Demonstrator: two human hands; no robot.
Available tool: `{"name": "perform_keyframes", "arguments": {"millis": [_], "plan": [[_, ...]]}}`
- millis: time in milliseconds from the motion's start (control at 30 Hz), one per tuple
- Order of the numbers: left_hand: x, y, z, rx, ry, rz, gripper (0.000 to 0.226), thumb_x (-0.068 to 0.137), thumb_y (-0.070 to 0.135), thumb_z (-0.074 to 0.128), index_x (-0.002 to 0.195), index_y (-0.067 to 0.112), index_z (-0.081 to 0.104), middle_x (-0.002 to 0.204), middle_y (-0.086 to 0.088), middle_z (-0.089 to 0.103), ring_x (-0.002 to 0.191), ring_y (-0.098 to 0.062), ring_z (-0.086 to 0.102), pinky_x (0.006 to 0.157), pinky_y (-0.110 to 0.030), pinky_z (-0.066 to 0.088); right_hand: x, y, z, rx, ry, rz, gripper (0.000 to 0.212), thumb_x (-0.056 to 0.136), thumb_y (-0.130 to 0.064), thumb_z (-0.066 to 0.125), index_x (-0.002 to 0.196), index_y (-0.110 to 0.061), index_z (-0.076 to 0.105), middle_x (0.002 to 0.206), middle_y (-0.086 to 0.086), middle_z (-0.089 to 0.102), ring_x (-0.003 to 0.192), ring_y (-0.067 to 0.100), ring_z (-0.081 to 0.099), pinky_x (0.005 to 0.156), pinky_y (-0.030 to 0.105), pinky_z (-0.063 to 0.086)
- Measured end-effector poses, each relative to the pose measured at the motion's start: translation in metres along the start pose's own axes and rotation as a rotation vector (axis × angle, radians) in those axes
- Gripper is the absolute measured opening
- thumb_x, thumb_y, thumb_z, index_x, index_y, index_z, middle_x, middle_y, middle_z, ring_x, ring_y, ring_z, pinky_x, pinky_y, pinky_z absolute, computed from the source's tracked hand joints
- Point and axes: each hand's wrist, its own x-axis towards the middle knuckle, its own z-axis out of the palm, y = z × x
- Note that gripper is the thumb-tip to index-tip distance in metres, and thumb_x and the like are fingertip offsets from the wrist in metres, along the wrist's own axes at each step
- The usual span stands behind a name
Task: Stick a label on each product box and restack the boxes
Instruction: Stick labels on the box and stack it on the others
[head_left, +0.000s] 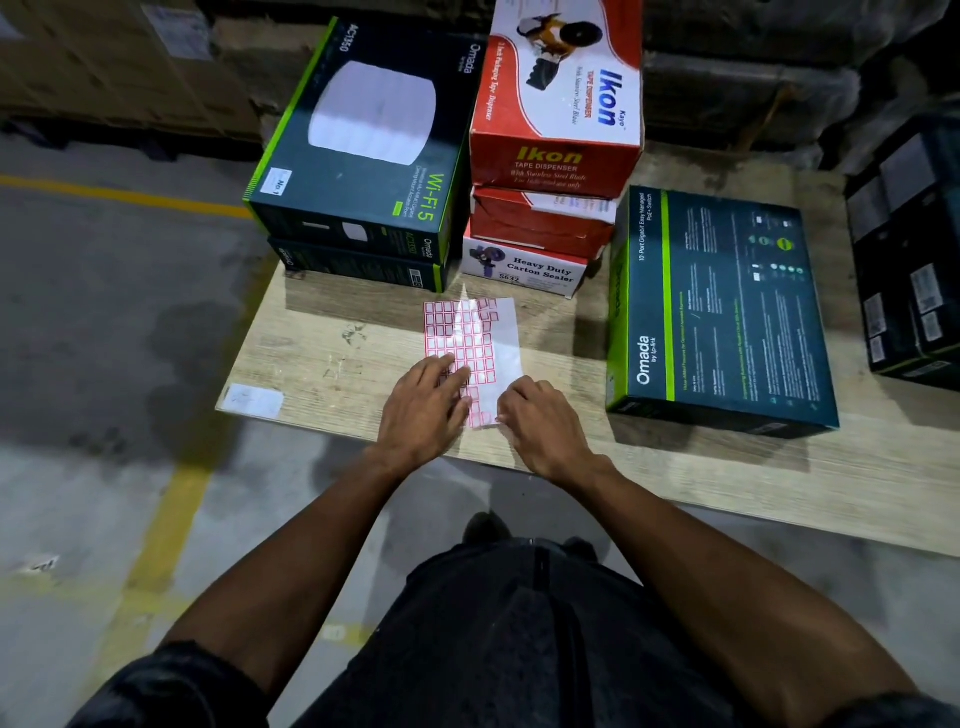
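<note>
Our flat left hand (423, 402) pins the red-bordered label sheet (475, 353), long axis running away; right hand (540, 421) pinches its near corner.

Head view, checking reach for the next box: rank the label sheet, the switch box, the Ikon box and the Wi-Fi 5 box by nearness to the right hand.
1. label sheet, touching the right hand
2. switch box, to its right
3. Wi-Fi 5 box, far left, and Ikon box, straight ahead: too close to call
</note>
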Motion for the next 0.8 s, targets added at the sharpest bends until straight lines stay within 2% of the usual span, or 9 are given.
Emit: {"name": "perform_keyframes", "arguments": {"millis": [133,333,467,600,667,800], "plan": [[0.0,-0.001,0.001,-0.012,-0.009,-0.013,0.043,0.092,0.033,0.057,0.131,0.013,0.058,0.135,-0.014,0.052,0.122,-0.031,0.048,0.097,-0.045,0.046,-0.01,0.001,-0.002,0.026,-0.017,-0.03,0.011,0.096,-0.018,0.057,0.104,-0.011,0.059,0.111,0.004,0.056,0.097,0.025,0.049,0.071,0.029,0.028],[-0.001,0.002,-0.001,-0.018,0.002,-0.035,0.043,0.089,0.029,0.063,0.129,0.012,0.058,0.127,-0.018,0.054,0.113,-0.034,0.053,0.092,-0.043,0.046,-0.018,0.003,-0.007,0.125,-0.048,-0.024,0.004,0.095,-0.012,0.053,0.099,-0.013,0.053,0.106,0.004,0.055,0.096,0.026,0.049,0.065,0.031,0.03],[0.0,0.006,-0.003,-0.017,-0.001,-0.034,0.042,0.095,0.029,0.055,0.131,0.009,0.053,0.127,-0.014,0.053,0.114,-0.03,0.051,0.094,-0.041,0.043,-0.02,0.003,-0.014,0.182,-0.043,-0.016,0.006,0.098,-0.013,0.049,0.1,-0.017,0.053,0.106,0.002,0.055,0.094,0.024,0.05,0.065,0.032,0.03],[0.005,0.008,-0.007,-0.034,0.003,-0.06,0.036,0.099,0.028,0.049,0.124,0.004,0.058,0.123,-0.013,0.056,0.112,-0.029,0.051,0.092,-0.04,0.043,-0.024,0.003,-0.03,0.196,0.052,-0.037,0.013,0.102,-0.025,0.047,0.102,-0.016,0.057,0.109,0.001,0.056,0.096,0.025,0.053,0.066,0.036,0.039],[0.008,0.01,-0.008,0.011,0.009,-0.051,0.03,0.095,0.026,0.055,0.115,0.005,0.063,0.116,-0.013,0.059,0.107,-0.03,0.053,0.086,-0.04,0.045,-0.028,0.004,-0.042,0.203,0.122,-0.061,0.016,0.099,-0.024,0.053,0.109,-0.014,0.06,0.115,0.003,0.059,0.099,0.027,0.055,0.07,0.038,0.046],[0.012,0.017,-0.011,0.126,0.022,-0.072,0.025,0.087,0.024,0.066,0.105,0.007,0.069,0.107,-0.012,0.064,0.102,-0.03,0.055,0.083,-0.042,0.044,-0.041,0.023,-0.066,0.208,0.288,-0.061,0.021,0.093,-0.019,0.064,0.112,-0.011,0.063,0.115,0.005,0.062,0.099,0.029,0.059,0.076,0.038,0.047]]}}
